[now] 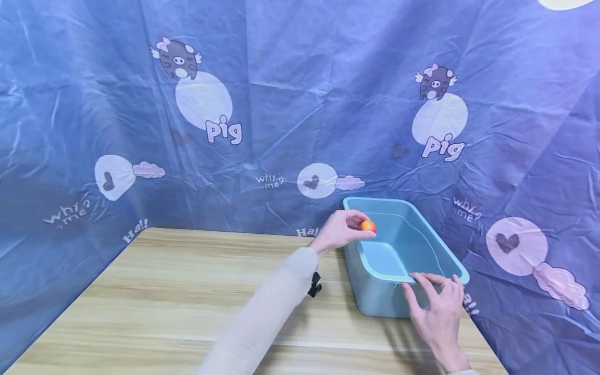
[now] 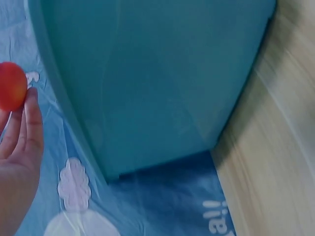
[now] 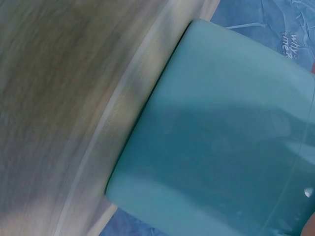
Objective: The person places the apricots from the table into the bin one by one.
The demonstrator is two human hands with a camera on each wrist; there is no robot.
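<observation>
A small, round orange-red object (image 1: 368,226) is pinched between the fingers and thumb of my left hand (image 1: 338,229); whether it is a fruit or a ball I cannot tell. That hand is above the left rim of a blue-green plastic bin (image 1: 354,284). The left wrist view shows the round object (image 2: 12,86) at its left edge, against the fingertips. At the bin's near end, my right hand (image 1: 438,310) grips the rim, thumb outside and fingers over the top. Only a bit of that hand shows in the right wrist view, beside the bin wall (image 3: 211,132).
The bin stands at the right end of a wooden table (image 1: 187,291). Behind the table hangs a blue patterned cloth (image 1: 290,78), which also runs along both sides. A small black item (image 1: 315,285) shows at the left wrist, beside the sleeve.
</observation>
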